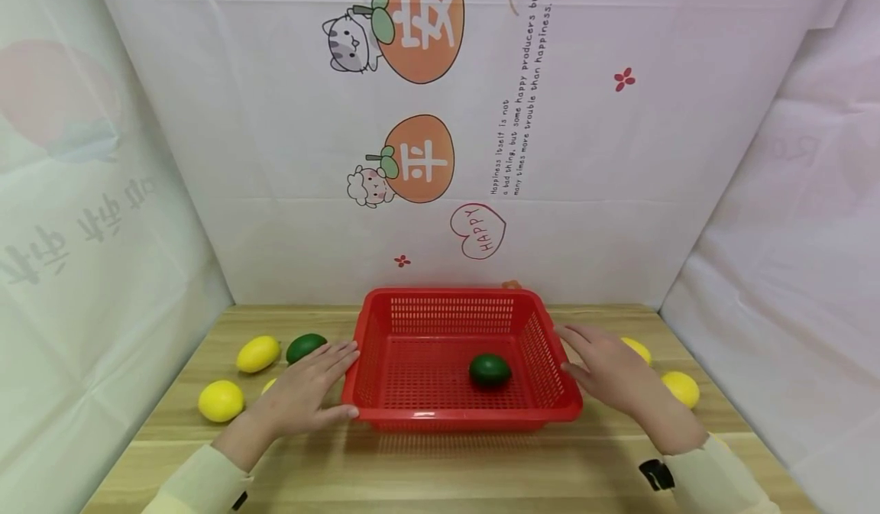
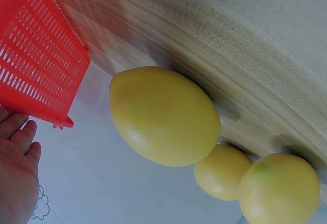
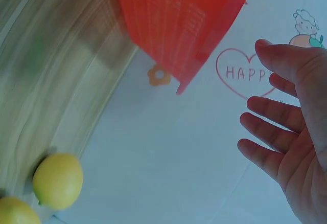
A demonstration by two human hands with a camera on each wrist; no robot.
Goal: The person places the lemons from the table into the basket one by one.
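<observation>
A red perforated plastic basket (image 1: 419, 415) stands on the wooden table, with one dark green oval fruit (image 1: 490, 370) lying right of centre inside it. My left hand (image 1: 299, 396) is at the basket's left side, its extended fingertips at the rim; the left wrist view shows the fingers against the rim's underside. At the right side my right hand (image 1: 612, 369) is held with spread, slightly bent fingers. A gap separates this hand from the basket (image 3: 189, 29) in the right wrist view, and it holds nothing.
Left of the basket are lemons, one at the back (image 1: 258, 354) and one nearer (image 1: 221, 401), and another dark green fruit (image 1: 306, 347). A third lemon (image 2: 166, 116) is partly behind my left hand. More lemons (image 1: 681, 389) lie at right. White printed sheets (image 1: 584, 155) enclose the table.
</observation>
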